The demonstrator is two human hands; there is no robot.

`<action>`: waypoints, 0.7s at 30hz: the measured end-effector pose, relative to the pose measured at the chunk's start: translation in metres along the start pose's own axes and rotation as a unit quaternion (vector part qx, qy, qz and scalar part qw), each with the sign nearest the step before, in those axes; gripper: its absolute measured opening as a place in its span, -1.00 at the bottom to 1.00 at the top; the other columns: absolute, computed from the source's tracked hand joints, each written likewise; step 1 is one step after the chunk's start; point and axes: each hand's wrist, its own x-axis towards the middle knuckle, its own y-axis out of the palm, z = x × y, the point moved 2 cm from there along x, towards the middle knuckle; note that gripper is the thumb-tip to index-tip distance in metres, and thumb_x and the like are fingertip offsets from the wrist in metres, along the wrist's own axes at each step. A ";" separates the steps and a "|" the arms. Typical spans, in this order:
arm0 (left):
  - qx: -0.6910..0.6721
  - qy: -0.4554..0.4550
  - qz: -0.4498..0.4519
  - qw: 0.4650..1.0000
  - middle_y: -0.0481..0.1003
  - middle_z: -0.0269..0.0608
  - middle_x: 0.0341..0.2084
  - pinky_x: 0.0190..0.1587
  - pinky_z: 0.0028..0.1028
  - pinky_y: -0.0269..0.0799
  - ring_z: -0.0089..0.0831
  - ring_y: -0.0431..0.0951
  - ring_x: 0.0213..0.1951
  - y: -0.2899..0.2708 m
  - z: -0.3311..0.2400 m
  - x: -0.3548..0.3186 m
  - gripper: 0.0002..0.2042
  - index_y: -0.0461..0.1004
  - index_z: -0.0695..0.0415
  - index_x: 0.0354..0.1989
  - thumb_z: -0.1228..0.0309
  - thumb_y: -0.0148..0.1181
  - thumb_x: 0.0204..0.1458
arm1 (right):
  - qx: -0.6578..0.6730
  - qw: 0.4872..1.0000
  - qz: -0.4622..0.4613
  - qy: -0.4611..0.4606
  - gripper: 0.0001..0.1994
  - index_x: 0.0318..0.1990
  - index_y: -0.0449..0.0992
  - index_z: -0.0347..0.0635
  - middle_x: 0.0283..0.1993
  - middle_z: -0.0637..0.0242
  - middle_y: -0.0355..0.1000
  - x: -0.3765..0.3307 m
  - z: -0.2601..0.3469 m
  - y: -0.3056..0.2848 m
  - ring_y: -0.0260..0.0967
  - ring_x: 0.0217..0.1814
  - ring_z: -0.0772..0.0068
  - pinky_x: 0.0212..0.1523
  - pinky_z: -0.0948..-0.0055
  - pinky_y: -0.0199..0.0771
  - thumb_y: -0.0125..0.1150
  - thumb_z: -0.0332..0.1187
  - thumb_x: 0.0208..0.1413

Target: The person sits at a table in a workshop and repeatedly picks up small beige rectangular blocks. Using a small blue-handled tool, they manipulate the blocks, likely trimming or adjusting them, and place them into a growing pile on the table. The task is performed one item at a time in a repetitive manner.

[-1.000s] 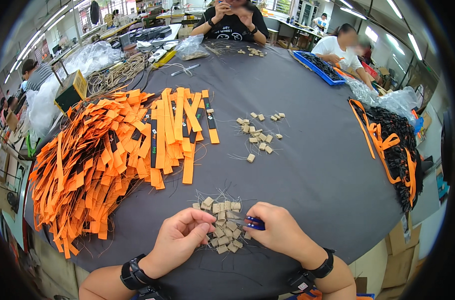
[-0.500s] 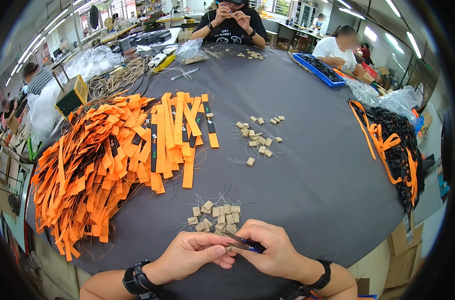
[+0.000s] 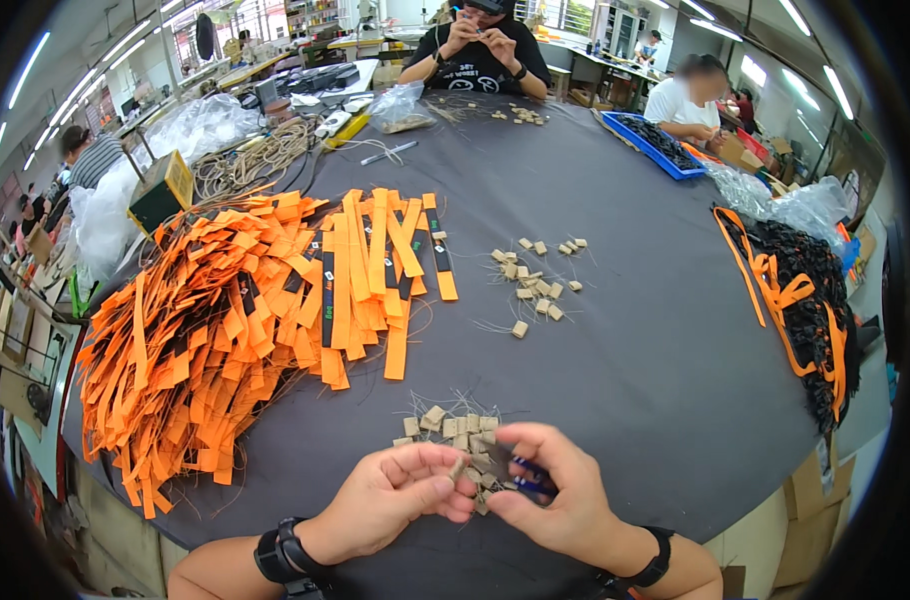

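- Both hands are held together at the near edge of the dark table (image 3: 655,400), just above a small heap of tan tags (image 3: 445,425); the left hand (image 3: 400,500) is closed in a pinch on one tan tag (image 3: 459,467), thumb and forefinger pressed on it, so that it is kept lifted off the heap and turned toward the other hand.
- Close beside it, the right hand (image 3: 560,495) is curled shut around a small blue tool (image 3: 531,478), whose tip is pointed at the pinched tag; what the tool is cannot be told, since most of it is hidden by the fingers.
- A very large pile of orange strips (image 3: 235,340) is spread over the left of the table, fanned out and overlapping, apparently so that single strips can be drawn off from its near side.
- A heap of black pieces with orange straps (image 3: 805,310) is kept at the right edge, well apart from the orange strips.
- A blue tray (image 3: 655,145) is set at the far right, before a seated person in white (image 3: 690,100); another person in black (image 3: 480,50) is seated at the far side, hands raised.
- A second scatter of tan tags (image 3: 537,285) is laid in the middle of the table, beyond the near heap.
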 end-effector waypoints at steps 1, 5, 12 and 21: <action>-0.030 -0.003 -0.011 0.999 0.51 -0.10 -0.17 -0.03 -0.39 0.51 -0.38 0.56 -0.16 -0.003 -0.003 0.000 -0.70 0.32 0.27 0.11 0.48 0.00 0.23 | -0.037 0.997 -0.028 -0.059 -0.62 -0.01 0.48 -0.22 -0.35 0.36 0.41 0.005 -0.002 0.000 0.35 -0.46 0.56 -0.40 0.59 0.40 0.34 -0.42 -0.04; -0.103 -0.013 0.008 0.995 0.49 -0.14 -0.17 -0.02 -0.43 0.48 -0.39 0.54 -0.12 -0.009 -0.002 0.003 -0.69 0.31 0.24 0.12 0.46 0.00 0.23 | -0.210 0.969 0.001 -0.132 -0.54 0.04 0.52 -0.09 -0.42 0.33 0.36 0.000 -0.007 -0.001 0.31 -0.56 0.46 -0.57 0.53 0.32 0.37 -0.45 -0.12; -0.141 -0.029 0.030 0.989 0.48 -0.18 -0.16 0.00 -0.42 0.47 -0.41 0.52 -0.09 -0.012 0.003 0.005 -0.67 0.30 0.21 0.15 0.44 0.01 0.23 | -0.282 0.937 -0.019 -0.205 -0.59 -0.04 0.58 -0.05 -0.49 0.44 0.34 0.001 -0.004 0.003 0.24 -0.65 0.52 -0.66 0.53 0.22 0.40 -0.43 -0.17; -0.159 -0.046 0.031 0.986 0.49 -0.18 -0.14 0.05 -0.41 0.44 -0.42 0.51 -0.09 -0.011 0.007 0.005 -0.66 0.29 0.20 0.16 0.45 0.02 0.22 | -0.286 0.935 -0.022 -0.208 -0.57 -0.05 0.58 -0.04 -0.50 0.45 0.34 0.001 -0.005 0.005 0.25 -0.66 0.51 -0.67 0.52 0.22 0.40 -0.43 -0.19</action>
